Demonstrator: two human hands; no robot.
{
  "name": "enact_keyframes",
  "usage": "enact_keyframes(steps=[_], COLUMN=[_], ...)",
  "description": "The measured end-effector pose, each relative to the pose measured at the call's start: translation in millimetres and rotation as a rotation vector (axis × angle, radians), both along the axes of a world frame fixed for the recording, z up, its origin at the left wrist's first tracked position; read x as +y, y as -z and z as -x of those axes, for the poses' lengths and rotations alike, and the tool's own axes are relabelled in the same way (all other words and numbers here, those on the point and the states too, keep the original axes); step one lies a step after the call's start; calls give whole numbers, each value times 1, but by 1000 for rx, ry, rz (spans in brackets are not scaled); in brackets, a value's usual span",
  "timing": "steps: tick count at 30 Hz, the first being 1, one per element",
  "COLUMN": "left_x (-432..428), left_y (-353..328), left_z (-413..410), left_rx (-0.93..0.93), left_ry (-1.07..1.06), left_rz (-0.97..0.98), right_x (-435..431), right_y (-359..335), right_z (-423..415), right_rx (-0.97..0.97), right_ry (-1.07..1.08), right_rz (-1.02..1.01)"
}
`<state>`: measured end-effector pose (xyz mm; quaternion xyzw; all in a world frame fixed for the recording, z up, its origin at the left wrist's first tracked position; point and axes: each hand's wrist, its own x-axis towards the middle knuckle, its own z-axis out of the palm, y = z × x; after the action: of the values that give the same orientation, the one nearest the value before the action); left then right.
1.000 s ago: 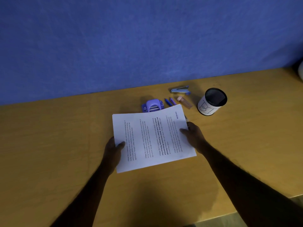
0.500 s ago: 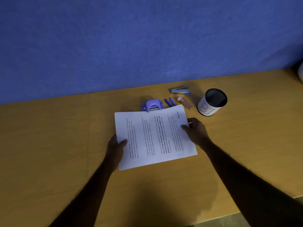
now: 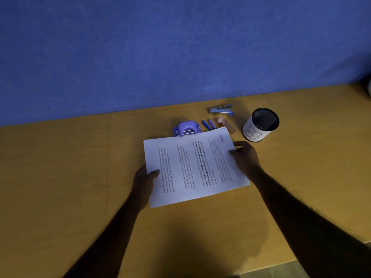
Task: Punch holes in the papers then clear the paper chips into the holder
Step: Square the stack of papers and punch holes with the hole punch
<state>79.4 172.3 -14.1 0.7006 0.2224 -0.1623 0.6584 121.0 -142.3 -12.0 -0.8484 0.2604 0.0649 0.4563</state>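
The left hand [image 3: 145, 182] grips the near-left edge of the white printed stack of papers [image 3: 195, 166], thumb on top of the sheet and the fingers [image 3: 140, 173] curled under it, clamped on the stack. The right hand [image 3: 245, 157] holds the right edge the same way, thumb lying on the printed face and the other fingers wrapped round the side, closed on the paper. Between the two hands the papers lie turned sideways, text running away from the person, low over the yellow wooden worktop [image 3: 70, 177]. The far edge of the stack meets the mouth of the small purple plastic hole punch [image 3: 186, 128]; whether it is inside the slot cannot be told. Just right of the punch lie blue and purple crayons [image 3: 208, 124] and a pale pink stick [image 3: 225, 124]. Behind them sits a grey-blue stapler [image 3: 220, 109]. Beyond the right hand stands the black mesh holder wrapped in white paper [image 3: 261, 125].
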Motion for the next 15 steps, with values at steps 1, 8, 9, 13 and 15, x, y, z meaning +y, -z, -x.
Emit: enact_keyframes(steps=[1,8,9,13,15], left_x=[-1,2,2,0,-3], left_y=[-2,-7,-7,-9,-8], left_z=[-1,-8,-10,-15,-17], left_rx=[-1,4,2,-6,7], left_ry=[1,-17,-19,-16,-21], left_rz=[7,50,55,55,24], right_x=[-1,-8,-8,-8,-7], right_y=[-1,-4,-5,-4,-4], right_z=[-1,-7,-9,-12,-13], right_rx=[1,32,34,12,-5], right_ry=[14,88,92,89,74], right_rz=[-20,-101,-101,-93,-64])
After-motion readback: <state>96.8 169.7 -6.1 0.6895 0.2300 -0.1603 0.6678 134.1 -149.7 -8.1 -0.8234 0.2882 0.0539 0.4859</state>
